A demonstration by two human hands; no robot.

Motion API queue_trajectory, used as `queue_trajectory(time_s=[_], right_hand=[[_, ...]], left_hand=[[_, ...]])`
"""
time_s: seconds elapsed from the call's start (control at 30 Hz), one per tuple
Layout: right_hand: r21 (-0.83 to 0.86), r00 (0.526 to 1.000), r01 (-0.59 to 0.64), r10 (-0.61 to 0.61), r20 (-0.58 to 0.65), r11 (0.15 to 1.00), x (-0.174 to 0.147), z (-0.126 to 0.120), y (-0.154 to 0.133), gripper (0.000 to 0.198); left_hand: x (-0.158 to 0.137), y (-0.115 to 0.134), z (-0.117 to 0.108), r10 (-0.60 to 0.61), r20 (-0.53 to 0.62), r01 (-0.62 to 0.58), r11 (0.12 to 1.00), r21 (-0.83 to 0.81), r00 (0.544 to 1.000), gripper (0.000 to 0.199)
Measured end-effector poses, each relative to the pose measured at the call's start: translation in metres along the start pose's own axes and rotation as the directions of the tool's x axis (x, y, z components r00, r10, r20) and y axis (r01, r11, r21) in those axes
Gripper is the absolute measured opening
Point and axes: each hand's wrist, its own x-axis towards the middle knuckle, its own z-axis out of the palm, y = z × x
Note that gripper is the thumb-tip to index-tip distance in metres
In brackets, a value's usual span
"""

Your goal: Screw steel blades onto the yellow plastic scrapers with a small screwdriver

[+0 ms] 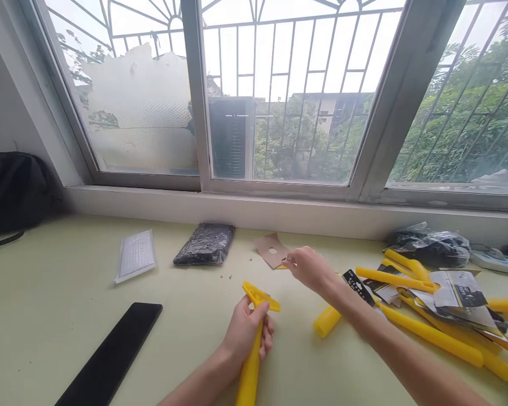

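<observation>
My left hand (pixel 250 330) is wrapped around a yellow plastic handle (pixel 249 372) with a flared, wedge-shaped head (pixel 260 298) pointing away from me. The handle is tilted, and its lower end runs out of the picture. Farther off, my right hand (pixel 307 268) has its fingertips pinched together at the edge of a brown card (pixel 263 248) with a round hole. What those fingers hold is too small to make out. A bit of yellow shows under the card beside them. Several tiny metal pieces (pixel 222 276) lie on the table between the card and the handle's head.
Yellow handles (pixel 432 332) and printed packaging (pixel 459 290) are piled at the right, below a clear bag of dark items (pixel 427 245). A black strip (pixel 112 355), a clear packet (pixel 135 255) and a wrapped black package (pixel 205 244) lie leftward. Windows stand behind the table.
</observation>
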Motion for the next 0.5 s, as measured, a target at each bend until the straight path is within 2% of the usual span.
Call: queue_trajectory(time_s=[0.03, 0.1, 0.23, 0.33, 0.5], right_hand=[[-0.061, 1.000, -0.007, 0.009, 0.025, 0.998, 0.009, 0.009, 0.008, 0.026], [-0.130, 0.998, 0.012, -0.003, 0.069, 0.991, 0.022, 0.024, 0.022, 0.020], [-0.207, 0.990, 0.110, -0.088, 0.112, 0.972, 0.033, 0.043, 0.032, 0.029], [-0.256, 0.977, 0.189, -0.156, 0.144, 0.948, 0.038, 0.043, 0.033, 0.033], [-0.277, 0.959, 0.265, -0.223, 0.176, 0.923, 0.041, 0.034, 0.035, 0.028]], left_hand=[[0.005, -0.002, -0.004, -0.030, 0.001, 0.030, 1.000, 0.000, 1.000, 0.047], [0.011, -0.005, -0.009, -0.046, 0.000, 0.046, 0.999, 0.005, 0.999, 0.045], [0.010, -0.008, -0.008, -0.033, 0.034, 0.032, 0.999, 0.033, 0.999, 0.040], [0.007, -0.008, -0.006, -0.044, 0.058, 0.042, 0.998, 0.044, 0.997, 0.036], [0.007, -0.005, -0.008, -0.065, 0.052, 0.061, 0.995, 0.078, 0.997, 0.034]])
